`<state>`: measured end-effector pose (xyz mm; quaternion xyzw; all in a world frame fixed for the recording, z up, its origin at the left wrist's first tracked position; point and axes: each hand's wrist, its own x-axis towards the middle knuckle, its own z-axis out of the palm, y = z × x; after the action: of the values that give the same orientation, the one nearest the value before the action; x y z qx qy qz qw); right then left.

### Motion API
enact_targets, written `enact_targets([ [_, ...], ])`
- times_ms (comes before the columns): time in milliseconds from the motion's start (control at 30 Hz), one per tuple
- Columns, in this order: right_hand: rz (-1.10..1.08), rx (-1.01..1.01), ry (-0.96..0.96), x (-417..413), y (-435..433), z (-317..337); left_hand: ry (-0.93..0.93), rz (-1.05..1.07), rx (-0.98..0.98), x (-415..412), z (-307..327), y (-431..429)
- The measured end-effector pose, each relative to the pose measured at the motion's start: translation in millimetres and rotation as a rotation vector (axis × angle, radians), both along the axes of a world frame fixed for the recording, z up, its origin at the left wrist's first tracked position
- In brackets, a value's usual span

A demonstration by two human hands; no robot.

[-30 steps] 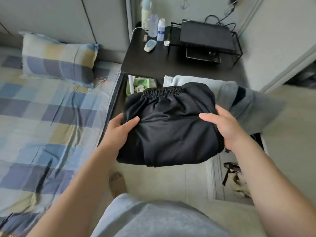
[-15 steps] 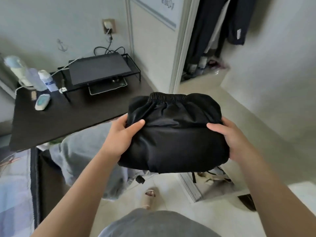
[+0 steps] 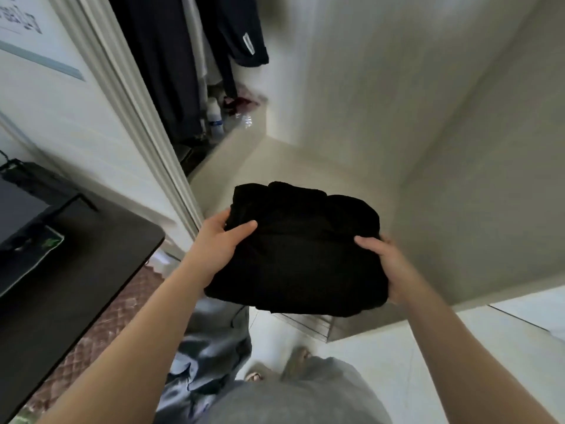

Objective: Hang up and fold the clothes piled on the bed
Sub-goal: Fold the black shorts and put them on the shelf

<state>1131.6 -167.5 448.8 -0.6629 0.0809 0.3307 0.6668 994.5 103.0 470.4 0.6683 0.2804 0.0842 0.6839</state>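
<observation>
A folded black garment [image 3: 302, 252] with an elastic waistband is held in front of me at waist height, over the pale floor. My left hand [image 3: 218, 240] grips its left edge, thumb on top and fingers underneath. My right hand [image 3: 382, 261] grips its right edge the same way. Dark clothes [image 3: 171, 62] hang in an open closet recess at the upper left. The bed is out of view.
A black desk [image 3: 79, 270] with a laptop stand sits at the left. A grey-blue garment [image 3: 211, 344] drapes below the desk edge over a reddish quilted surface [image 3: 101, 325]. Bottles [image 3: 215, 117] stand on the closet ledge. A white door frame [image 3: 143, 117] runs diagonally.
I have turned right, away from the bed and desk, toward the closet recess. Both hands keep the same hold on the folded black garment.
</observation>
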Motion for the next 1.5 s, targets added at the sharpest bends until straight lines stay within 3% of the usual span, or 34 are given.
enact_targets([
  [167,-0.204,-0.012,0.079,25,-4,-43,0.133,-0.090,-0.024,71,-47,0],
  [333,-0.362,-0.049,0.010,54,18,-86,0.287,-0.155,0.163,125,-104,3],
  [500,-0.492,-0.364,-0.164,74,31,-128,0.341,-0.288,0.442,173,-150,-6],
  [633,-0.523,-0.548,-0.153,85,29,-150,0.349,-0.423,0.593,199,-169,-18],
  [900,-0.589,-0.802,-0.174,119,18,-172,0.309,-0.514,0.634,265,-198,-49],
  [1000,-0.438,-1.009,-0.214,126,12,-183,0.395,-0.573,0.623,278,-218,-54],
  [1100,-0.161,-1.199,-0.289,118,14,-199,0.492,-0.666,0.878,271,-238,-55],
  [1267,0.239,-1.329,-0.332,109,10,-247,0.191,-0.848,1.119,265,-277,-69],
  [1367,0.299,-1.372,-0.296,109,13,-278,0.195,-0.941,1.197,268,-305,-75],
  [1500,0.211,-1.469,-0.349,119,19,-308,0.140,-0.890,1.267,285,-335,-77],
])
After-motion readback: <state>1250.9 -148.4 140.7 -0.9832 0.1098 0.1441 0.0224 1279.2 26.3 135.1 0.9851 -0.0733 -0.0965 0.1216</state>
